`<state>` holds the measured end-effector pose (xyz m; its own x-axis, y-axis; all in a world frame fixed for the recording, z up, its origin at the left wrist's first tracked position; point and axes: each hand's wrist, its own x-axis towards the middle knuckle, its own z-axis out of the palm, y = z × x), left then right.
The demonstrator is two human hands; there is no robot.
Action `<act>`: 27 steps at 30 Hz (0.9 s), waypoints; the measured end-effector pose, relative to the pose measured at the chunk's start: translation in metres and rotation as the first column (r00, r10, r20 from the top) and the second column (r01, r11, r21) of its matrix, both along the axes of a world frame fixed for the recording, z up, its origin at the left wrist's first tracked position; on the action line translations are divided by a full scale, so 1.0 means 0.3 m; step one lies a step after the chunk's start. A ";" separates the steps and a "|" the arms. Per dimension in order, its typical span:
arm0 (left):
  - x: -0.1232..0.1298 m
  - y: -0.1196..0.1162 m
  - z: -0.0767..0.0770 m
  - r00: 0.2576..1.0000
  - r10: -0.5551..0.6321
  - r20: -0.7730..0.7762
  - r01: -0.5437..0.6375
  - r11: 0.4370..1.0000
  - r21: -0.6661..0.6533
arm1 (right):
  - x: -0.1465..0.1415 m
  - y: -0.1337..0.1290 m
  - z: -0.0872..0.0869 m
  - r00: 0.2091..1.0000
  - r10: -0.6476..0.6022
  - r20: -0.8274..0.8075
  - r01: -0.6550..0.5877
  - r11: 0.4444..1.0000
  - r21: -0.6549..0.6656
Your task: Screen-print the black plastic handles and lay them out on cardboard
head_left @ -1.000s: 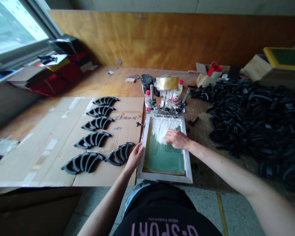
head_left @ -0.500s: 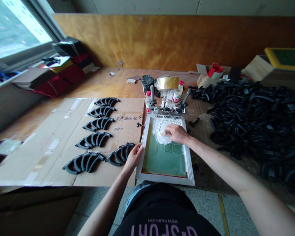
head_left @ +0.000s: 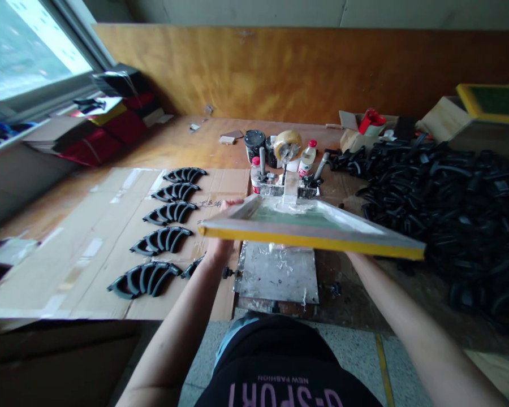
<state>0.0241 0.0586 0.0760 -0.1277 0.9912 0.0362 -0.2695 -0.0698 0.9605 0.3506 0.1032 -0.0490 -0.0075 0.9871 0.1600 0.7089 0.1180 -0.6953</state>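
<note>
Up it is held: the frame [head_left: 314,240], tilted above the metal plate [head_left: 275,274]!
Its left side is gripped by the left hand [head_left: 229,205]; the right hand's fingers are hidden, their hold unclear.

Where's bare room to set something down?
Cardboard left of the black curved parts, tape strips aside; also wooden tabletop between the cardboard's far edge and the backboard, bar small scraps. Crowded: right of the tilted screen frame, a black heap; behind it, bottles, tub, tape roll.

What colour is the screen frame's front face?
Yellow: the screen frame's front face shows best in the head view.
</note>
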 end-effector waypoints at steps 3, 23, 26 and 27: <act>0.049 0.052 0.021 0.998 0.020 0.062 -0.020 1.000 0.003 | -0.096 -0.064 -0.076 0.977 0.190 0.097 -0.193 0.981 0.019; -0.425 -0.464 -0.656 0.894 0.220 -0.391 -0.445 0.538 -0.716 | 0.379 -0.300 -0.081 0.720 0.002 0.694 0.396 0.820 -0.414; -0.493 -0.466 -0.712 0.883 0.070 -0.464 -0.440 0.465 -0.768 | 0.525 -0.312 -0.115 0.708 -0.088 0.700 0.545 0.699 -0.463; -0.503 -0.455 -0.720 0.876 0.008 -0.483 -0.431 0.465 -0.773 | 0.550 -0.314 -0.123 0.712 -0.120 0.692 0.578 0.661 -0.479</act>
